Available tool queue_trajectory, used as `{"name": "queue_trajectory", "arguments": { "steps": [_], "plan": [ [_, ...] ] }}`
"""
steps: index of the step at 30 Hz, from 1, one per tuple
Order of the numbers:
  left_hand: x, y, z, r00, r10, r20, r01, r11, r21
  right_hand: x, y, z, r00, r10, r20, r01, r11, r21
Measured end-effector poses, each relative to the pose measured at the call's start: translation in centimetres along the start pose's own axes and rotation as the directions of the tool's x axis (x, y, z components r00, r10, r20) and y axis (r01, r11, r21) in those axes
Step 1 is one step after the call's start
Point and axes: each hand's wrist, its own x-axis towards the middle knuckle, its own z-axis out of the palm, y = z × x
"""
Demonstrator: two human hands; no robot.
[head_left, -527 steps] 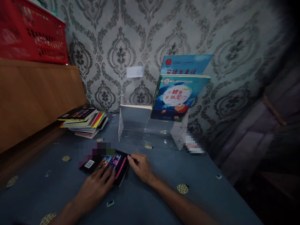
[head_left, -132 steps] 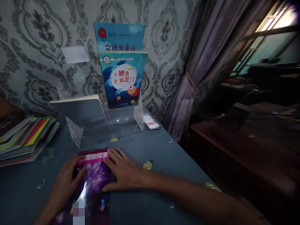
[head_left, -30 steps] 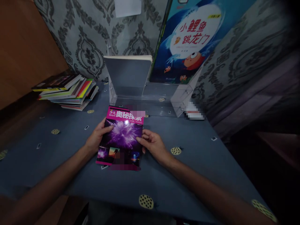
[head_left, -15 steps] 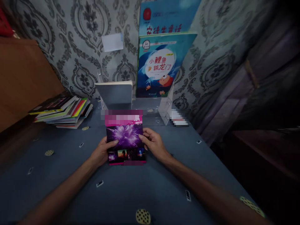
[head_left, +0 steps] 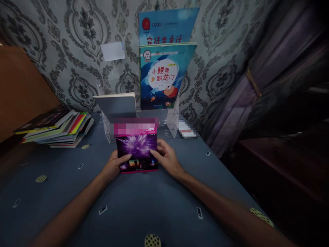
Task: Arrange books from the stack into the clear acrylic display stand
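A purple and black book (head_left: 137,145) with a pink top band is held between my two hands, its cover facing me. My left hand (head_left: 114,164) grips its left edge, thumb lying on the cover. On the opposite edge, my right hand (head_left: 167,157) pinches it, thumb on the front and fingers partly hidden behind. Just beyond the book is a clear acrylic stand (head_left: 172,121). Leaning in that stand are a grey-covered book (head_left: 118,106) on the left and a blue picture book with a red fish (head_left: 164,79) on the right, in front of another blue book (head_left: 167,27).
At the left, a stack of books (head_left: 59,128) lies on the grey-blue tablecloth (head_left: 164,212). A small blurred-out item (head_left: 187,130) sits right of the stand. Patterned wallpaper with a white card (head_left: 113,51) is behind; a tied curtain (head_left: 239,96) hangs right.
The book's top has tipped away from me, so its cover looks shorter. Both hands keep hold of it. The view has turned slightly, shifting the stand and stack leftward.
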Motion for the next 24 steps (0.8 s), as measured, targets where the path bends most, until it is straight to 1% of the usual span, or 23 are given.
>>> {"name": "queue_trajectory", "arguments": {
  "steps": [2,5,10,16,24],
  "plan": [
    [-0.28,-0.12,-0.19,1.000,-0.002,0.022,0.001,1.000,0.020,-0.18,0.44,0.20,1.000,0.024,0.009,-0.024,0.999,0.023],
    [-0.45,-0.23,-0.40,1.000,-0.003,0.011,0.003,0.999,0.049,-0.34,0.78,0.33,0.999,0.048,0.023,-0.048,0.999,0.017],
    [-0.43,-0.52,-0.59,1.000,-0.011,-0.001,0.011,0.996,0.084,-0.46,0.55,0.32,1.000,0.017,0.020,-0.017,1.000,-0.009],
    [-0.27,-0.84,-0.60,1.000,-0.007,-0.029,0.009,0.998,0.068,-0.60,0.30,0.26,0.999,0.040,0.011,-0.040,0.999,-0.025],
    [-0.35,-0.78,-0.53,0.999,-0.007,-0.045,0.011,0.997,0.079,-0.66,0.74,0.21,1.000,-0.011,0.001,0.011,0.999,-0.050]
  ]
}}
